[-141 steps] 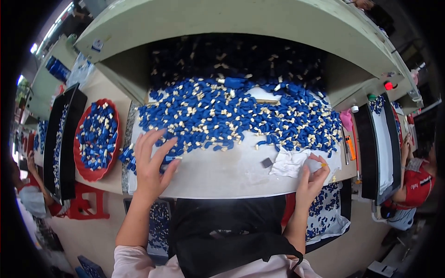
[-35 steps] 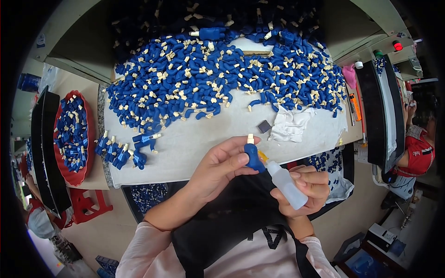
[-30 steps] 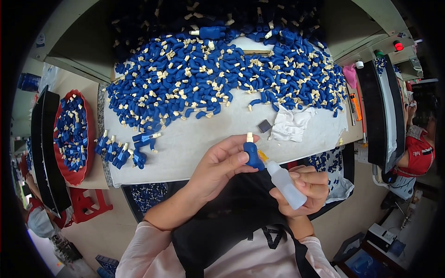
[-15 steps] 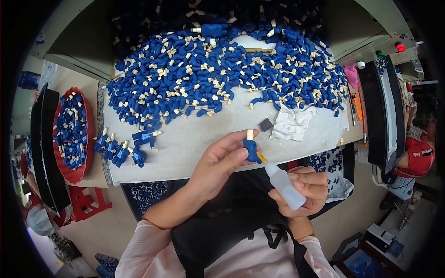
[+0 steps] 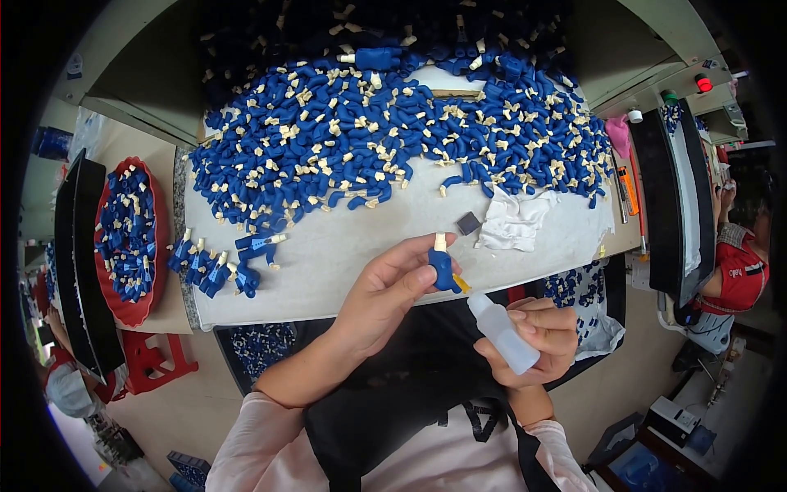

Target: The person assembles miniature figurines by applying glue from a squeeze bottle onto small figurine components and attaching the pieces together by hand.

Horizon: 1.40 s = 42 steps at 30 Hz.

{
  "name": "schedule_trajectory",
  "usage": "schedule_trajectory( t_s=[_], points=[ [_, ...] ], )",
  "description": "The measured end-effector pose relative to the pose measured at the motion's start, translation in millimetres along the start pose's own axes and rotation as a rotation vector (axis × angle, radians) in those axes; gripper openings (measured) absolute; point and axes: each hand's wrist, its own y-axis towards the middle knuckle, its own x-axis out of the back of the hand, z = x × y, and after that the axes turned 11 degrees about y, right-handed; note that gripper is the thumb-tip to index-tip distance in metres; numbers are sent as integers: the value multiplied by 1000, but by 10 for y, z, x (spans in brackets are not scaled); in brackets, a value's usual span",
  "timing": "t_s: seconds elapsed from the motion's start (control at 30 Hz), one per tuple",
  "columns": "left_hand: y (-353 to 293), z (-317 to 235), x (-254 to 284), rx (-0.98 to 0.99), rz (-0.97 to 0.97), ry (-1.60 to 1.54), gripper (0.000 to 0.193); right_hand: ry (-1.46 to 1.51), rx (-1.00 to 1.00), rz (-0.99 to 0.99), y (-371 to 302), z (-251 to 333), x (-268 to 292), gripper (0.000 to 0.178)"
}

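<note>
Between the thumb and fingers of my left hand is a small blue figure torso with a cream neck, held upright over the table's front edge. My right hand is wrapped round a translucent white squeeze bottle, tilted with its yellow tip up at the torso's lower right side. Whether the tip touches the torso, I cannot tell. Ahead lies a wide heap of blue bent arm pieces with cream hands. Several assembled blue figure bodies lie at the table's left.
A red scalloped tray of blue parts stands at the left. Beyond my hands lie a dark square block and a crumpled white cloth. An orange-handled tool rests at the right edge. Another person in a red garment is far right.
Almost nothing differs. Both hands keep their grip and their places, with the bottle tip still beside the torso; the whole view has shifted very slightly.
</note>
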Motion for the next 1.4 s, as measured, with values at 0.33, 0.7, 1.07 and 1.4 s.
schedule_trajectory(
  t_s=[0.33, 0.7, 1.07, 1.4],
  points=[
    [16, 27, 16, 5, 16, -12, 37, -8, -29, 15, 2, 16, -10, 47],
    [11, 47, -4, 123, 112, -144, 39, 19, -17, -17, -14, 6, 12, 47],
    [9, 48, 0, 116, 114, -129, 39, 13, -26, 5, -10, 8, 16, 48],
    [22, 35, 14, 112, 113, -135, 40, 104, -38, -102, -60, -18, 76, 56]
  ],
)
